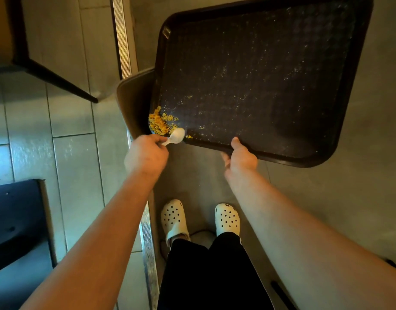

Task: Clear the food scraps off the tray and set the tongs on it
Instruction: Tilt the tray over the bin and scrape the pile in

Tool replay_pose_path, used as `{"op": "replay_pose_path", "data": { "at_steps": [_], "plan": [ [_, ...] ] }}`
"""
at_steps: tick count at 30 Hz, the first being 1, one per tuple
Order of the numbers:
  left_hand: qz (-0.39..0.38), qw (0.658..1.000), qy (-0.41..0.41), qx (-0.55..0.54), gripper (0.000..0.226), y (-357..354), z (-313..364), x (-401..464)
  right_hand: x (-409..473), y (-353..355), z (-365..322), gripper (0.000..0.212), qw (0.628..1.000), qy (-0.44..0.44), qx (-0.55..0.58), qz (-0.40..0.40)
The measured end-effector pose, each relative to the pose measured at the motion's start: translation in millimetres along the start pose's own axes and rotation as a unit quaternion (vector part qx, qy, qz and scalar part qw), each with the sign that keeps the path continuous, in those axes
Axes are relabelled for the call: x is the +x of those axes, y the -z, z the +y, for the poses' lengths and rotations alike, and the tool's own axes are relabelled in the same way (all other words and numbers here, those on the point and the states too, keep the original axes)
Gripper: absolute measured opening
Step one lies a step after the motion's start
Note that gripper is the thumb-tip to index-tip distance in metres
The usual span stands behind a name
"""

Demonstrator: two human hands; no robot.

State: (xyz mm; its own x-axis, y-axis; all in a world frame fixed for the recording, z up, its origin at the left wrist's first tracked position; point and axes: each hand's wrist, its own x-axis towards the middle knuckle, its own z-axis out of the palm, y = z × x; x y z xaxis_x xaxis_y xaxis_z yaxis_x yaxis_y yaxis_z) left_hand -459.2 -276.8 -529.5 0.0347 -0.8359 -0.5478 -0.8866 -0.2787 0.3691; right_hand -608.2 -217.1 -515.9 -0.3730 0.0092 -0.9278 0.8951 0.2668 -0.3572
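A large dark tray (259, 81) is held above the floor, tilted with its left corner lowest. My right hand (240, 156) grips its near rim, thumb on top. Yellow food scraps (160, 121) are heaped in the low left corner, and fine crumbs speckle the rest of the tray. My left hand (146, 153) pinches the handle of a white plastic spoon (175, 137), whose bowl lies on the tray right beside the scraps. No tongs are in view.
A brown bin (132, 101) stands under the tray's low corner. A dark table leg (58, 80) slants across the tiled floor at upper left, a dark seat (16, 220) sits at lower left, and a metal floor strip (125, 41) runs down the middle. My feet in white clogs (174, 218) stand below.
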Motion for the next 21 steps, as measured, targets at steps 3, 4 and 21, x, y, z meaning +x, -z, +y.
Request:
{"op": "replay_pose_path", "data": {
  "at_steps": [3, 4, 21],
  "plan": [
    [-0.036, 0.998, -0.018, -0.049, 0.028, 1, 9, 3, -1, -1, 0, 0.048, 1.000, 0.009, 0.010, -0.001],
    [-0.058, 0.996, -0.033, -0.055, 0.028, -2, 14, 2, -2, -1, 0, 0.049, 1.000, 0.010, 0.013, -0.001],
    [-0.061, 0.970, -0.018, -0.236, 0.038, -29, 50, 25, -9, -1, 1, 0.041, 1.000, 0.002, -0.007, -0.016]
  ]
}}
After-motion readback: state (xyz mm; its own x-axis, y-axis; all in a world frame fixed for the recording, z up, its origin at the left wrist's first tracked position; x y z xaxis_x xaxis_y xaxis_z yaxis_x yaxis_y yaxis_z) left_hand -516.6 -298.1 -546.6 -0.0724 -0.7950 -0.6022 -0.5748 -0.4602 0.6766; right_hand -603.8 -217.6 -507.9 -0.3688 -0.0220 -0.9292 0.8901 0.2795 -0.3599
